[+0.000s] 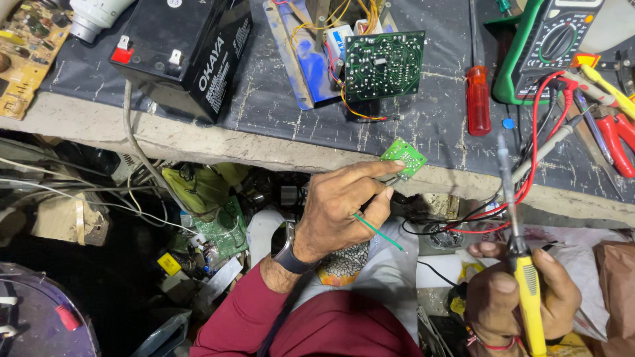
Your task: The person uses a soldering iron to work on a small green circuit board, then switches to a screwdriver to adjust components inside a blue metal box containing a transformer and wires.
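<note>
Fingers of left hand (340, 205) pinch one small green board (405, 157); right hand (516, 294) grips one yellow soldering iron (522, 277).

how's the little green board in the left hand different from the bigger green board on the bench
The small board is light green and pinched in the left hand at the bench edge. The large board is dark green, lies flat on the bench, untouched, with coloured wires attached. Both are green circuit boards dotted with solder points.

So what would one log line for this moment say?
left hand: holds small green circuit board, green wire | right hand: grips yellow-handled soldering iron, tip up
</note>
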